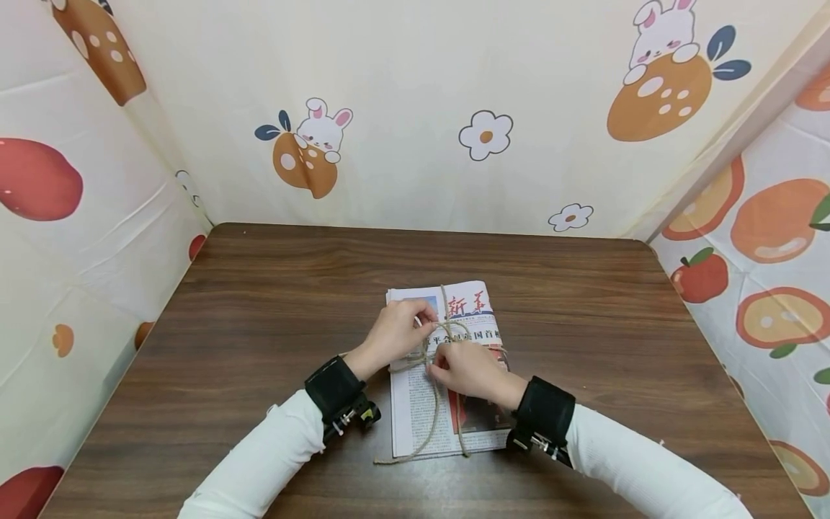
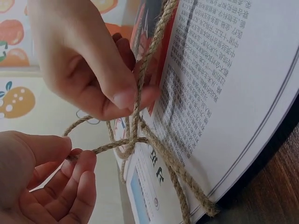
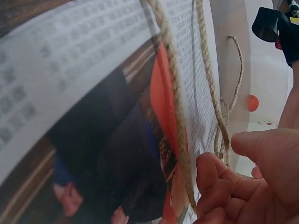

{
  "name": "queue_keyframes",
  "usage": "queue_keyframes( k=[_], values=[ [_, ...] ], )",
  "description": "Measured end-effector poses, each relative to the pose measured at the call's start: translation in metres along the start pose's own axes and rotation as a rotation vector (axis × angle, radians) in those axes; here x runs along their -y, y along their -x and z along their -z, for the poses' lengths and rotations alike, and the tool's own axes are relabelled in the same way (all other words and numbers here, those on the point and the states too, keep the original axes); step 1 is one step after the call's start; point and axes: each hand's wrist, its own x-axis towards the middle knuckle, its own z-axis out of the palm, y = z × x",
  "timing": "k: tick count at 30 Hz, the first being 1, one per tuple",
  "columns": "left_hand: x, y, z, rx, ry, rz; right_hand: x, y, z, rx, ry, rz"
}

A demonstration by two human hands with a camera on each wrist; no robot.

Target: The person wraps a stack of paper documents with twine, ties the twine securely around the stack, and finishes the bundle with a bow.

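A folded newspaper stack (image 1: pixel 408 414) lies on the table, bound crosswise with jute twine (image 1: pixel 435 412). My left hand (image 1: pixel 403 328) is over the upper left part of the stack, near the crossing. In the left wrist view, the thumb and fingers of this left hand (image 2: pixel 51 179) pinch a twine loop. My right hand (image 1: pixel 472 369) is just right of the crossing, over the front page. Its thumb and forefinger hold a length of twine between them, seen beside the right hand (image 3: pixel 252 172) in the right wrist view. Loose twine trails toward the near edge of the stack.
The brown wooden table (image 1: pixel 272 303) extends around the stack. A cream cloth (image 1: pixel 402 166) printed with rabbits and flowers hangs behind it, and fruit-patterned cloths flank both sides. Black bands with small cameras, such as the wrist band (image 1: pixel 336 388), are on both wrists.
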Motion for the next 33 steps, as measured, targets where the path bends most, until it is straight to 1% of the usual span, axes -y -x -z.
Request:
queue_keyframes(
  k=[3,7,10,13,17,24,29,33],
  values=[
    [0.000,0.000,-0.001,-0.004,0.008,0.001,0.001,-0.002,-0.001,0.010,0.011,-0.023],
    [0.000,0.000,-0.002,0.010,0.024,0.002,0.003,-0.003,-0.002,0.024,0.016,-0.014],
    [0.002,0.002,-0.001,0.019,0.032,-0.004,0.003,-0.002,0.000,0.020,-0.002,0.020],
    [0.005,0.003,0.000,0.018,0.041,-0.009,0.001,0.002,0.004,0.026,-0.046,0.051],
    [0.008,0.005,0.002,0.022,0.056,-0.017,-0.005,0.008,0.014,0.056,-0.083,0.062],
    [0.014,0.009,0.001,0.038,0.063,-0.033,-0.024,0.015,0.027,0.047,-0.041,0.105],
    [0.018,0.014,0.000,0.045,0.067,-0.038,-0.035,0.020,0.035,0.014,0.011,0.128],
    [0.020,0.018,-0.001,0.043,0.063,-0.045,-0.042,0.022,0.040,-0.004,0.014,0.139]
  ],
)
